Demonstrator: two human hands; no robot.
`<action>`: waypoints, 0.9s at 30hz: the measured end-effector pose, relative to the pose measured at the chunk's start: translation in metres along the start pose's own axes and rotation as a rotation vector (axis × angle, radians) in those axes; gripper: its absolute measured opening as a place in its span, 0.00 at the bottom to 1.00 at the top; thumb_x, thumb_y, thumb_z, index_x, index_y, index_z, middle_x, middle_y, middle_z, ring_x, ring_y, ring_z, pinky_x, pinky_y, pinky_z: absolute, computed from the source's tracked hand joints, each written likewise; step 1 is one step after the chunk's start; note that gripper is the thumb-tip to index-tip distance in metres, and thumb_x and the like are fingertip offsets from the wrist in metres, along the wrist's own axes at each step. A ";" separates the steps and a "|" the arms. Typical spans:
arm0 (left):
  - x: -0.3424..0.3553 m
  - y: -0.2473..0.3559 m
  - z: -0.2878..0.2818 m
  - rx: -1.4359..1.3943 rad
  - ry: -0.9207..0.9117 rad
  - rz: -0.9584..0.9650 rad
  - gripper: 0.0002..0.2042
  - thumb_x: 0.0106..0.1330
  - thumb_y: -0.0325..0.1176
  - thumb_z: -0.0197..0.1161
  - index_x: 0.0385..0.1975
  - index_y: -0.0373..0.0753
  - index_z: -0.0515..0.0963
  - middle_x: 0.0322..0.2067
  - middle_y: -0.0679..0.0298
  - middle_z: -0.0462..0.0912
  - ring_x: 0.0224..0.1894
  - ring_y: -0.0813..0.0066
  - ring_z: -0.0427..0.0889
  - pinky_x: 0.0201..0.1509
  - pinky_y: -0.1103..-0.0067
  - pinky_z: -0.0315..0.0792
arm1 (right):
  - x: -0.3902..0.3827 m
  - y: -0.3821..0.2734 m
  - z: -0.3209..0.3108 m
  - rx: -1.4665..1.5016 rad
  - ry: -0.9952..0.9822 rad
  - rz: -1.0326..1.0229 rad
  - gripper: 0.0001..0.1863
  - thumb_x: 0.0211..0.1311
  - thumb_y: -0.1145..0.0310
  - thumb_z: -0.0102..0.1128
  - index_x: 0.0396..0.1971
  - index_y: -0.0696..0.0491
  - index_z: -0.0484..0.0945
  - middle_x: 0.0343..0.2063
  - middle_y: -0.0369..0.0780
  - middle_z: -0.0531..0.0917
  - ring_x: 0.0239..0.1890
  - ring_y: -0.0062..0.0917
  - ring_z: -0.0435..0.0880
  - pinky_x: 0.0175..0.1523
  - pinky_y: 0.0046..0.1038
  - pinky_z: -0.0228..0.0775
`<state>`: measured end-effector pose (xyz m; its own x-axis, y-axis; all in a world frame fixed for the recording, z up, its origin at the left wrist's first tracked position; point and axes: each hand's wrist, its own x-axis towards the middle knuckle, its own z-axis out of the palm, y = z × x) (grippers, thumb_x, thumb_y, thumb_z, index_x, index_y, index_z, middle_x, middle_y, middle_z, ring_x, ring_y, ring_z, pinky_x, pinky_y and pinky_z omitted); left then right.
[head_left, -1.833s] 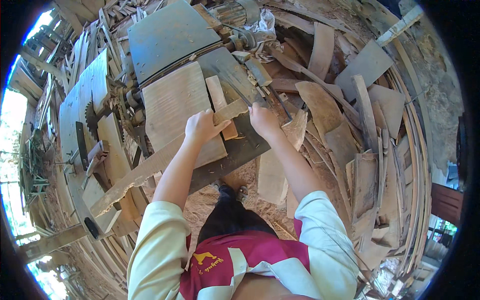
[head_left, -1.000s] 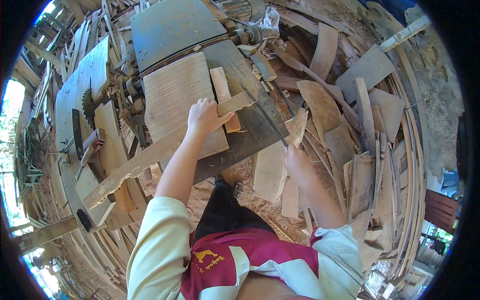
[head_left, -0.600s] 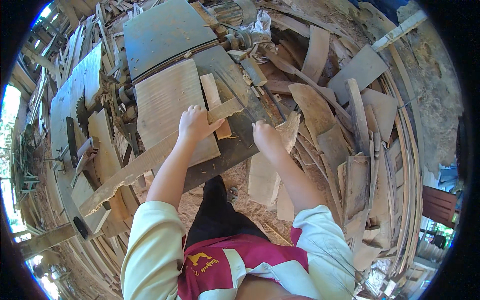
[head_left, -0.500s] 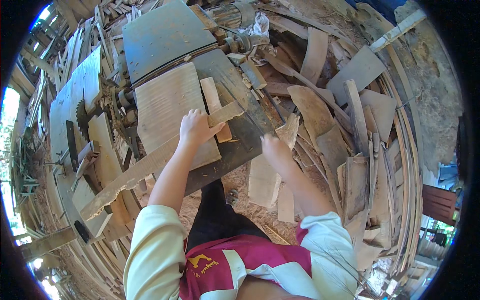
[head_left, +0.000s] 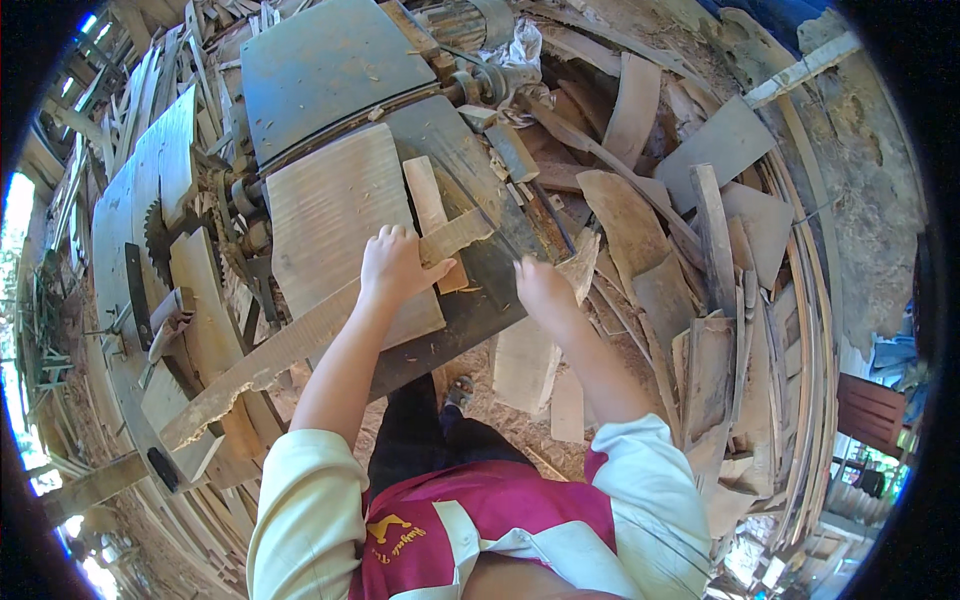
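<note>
My left hand (head_left: 393,268) is closed on a long, rough-edged wooden strip (head_left: 300,330), pressing it across a pale board (head_left: 330,215) and a short wooden block (head_left: 425,190) on the machine's dark metal top (head_left: 450,330). The strip runs from the lower left up to the right. My right hand (head_left: 540,292) grips a long, thin dark tool (head_left: 498,232), like a file or rod, that lies against the strip's right end; its near part is hidden in my fingers.
Upper centre holds a blue-grey metal plate (head_left: 330,70) beside a motor (head_left: 460,25). At left are a toothed saw blade (head_left: 157,245) and boards. Offcuts (head_left: 630,240) are piled at right, with long curved strips beyond. My feet stand on sawdust below the machine.
My right hand has gone back toward my body and forward again with the thin tool, now slightly higher than half a second ago. My left hand stays on the strip.
</note>
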<state>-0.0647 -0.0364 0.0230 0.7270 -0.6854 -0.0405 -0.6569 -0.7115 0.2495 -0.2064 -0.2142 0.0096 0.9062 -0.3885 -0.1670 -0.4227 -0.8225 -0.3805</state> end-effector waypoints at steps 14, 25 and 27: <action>0.000 -0.005 0.007 -0.013 -0.011 -0.027 0.27 0.45 0.59 0.61 0.24 0.35 0.76 0.29 0.56 0.76 0.40 0.61 0.74 0.44 0.71 0.68 | -0.100 0.034 -0.014 -0.104 -0.081 0.126 0.10 0.61 0.63 0.44 0.31 0.56 0.67 0.17 0.52 0.76 0.24 0.46 0.78 0.27 0.44 0.70; 0.001 -0.002 0.004 -0.001 -0.034 -0.022 0.31 0.47 0.64 0.57 0.25 0.34 0.76 0.29 0.56 0.76 0.40 0.60 0.74 0.44 0.72 0.68 | 0.010 0.008 0.013 -0.011 0.095 -0.075 0.14 0.63 0.65 0.41 0.24 0.59 0.69 0.20 0.53 0.77 0.24 0.47 0.78 0.28 0.42 0.70; 0.001 -0.004 0.005 -0.003 -0.030 -0.022 0.31 0.47 0.64 0.56 0.25 0.34 0.76 0.29 0.56 0.76 0.40 0.60 0.74 0.44 0.72 0.68 | -0.001 0.009 0.016 0.028 0.147 -0.099 0.14 0.63 0.63 0.43 0.25 0.58 0.70 0.18 0.52 0.77 0.23 0.47 0.77 0.28 0.42 0.70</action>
<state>-0.0622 -0.0352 0.0171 0.7348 -0.6741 -0.0753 -0.6403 -0.7260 0.2510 -0.2112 -0.2141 -0.0080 0.9311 -0.3647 0.0062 -0.3296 -0.8485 -0.4141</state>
